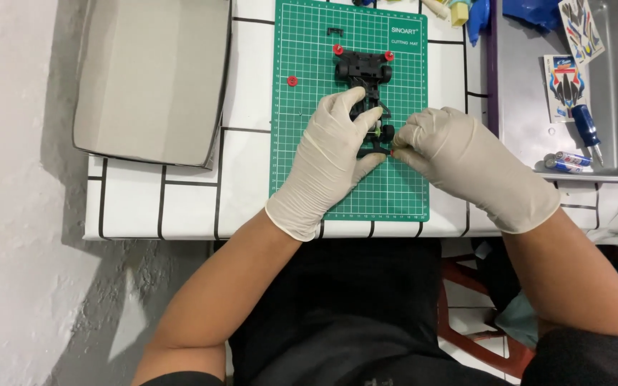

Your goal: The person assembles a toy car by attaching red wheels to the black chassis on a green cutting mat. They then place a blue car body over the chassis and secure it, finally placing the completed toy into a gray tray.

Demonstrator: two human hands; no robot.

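Toy car chassis (363, 71), black with red rollers at its far corners, lies on the green cutting mat (302, 171) in the middle of the surface (180, 193), its near end under both gloved hands. Left hand (330, 154) curls around the chassis from the left, thumb and fingers closed on its near part to steady it. Right hand (459, 154) comes in from the right with fingertips pinched shut on a small red piece at the near right corner of the chassis (probably another roller). The step in hand looks like seating that piece; it calls for a fine, steady press with the chassis kept still. One loose red roller (292, 81) sits on the mat towards its left edge, well apart. Cardboard box lid (151, 78) fills the far left corner; a grey tray (609, 107) with a blue screwdriver (586, 129) and batteries (565, 162) lines the right edge. The mat's near strip is open
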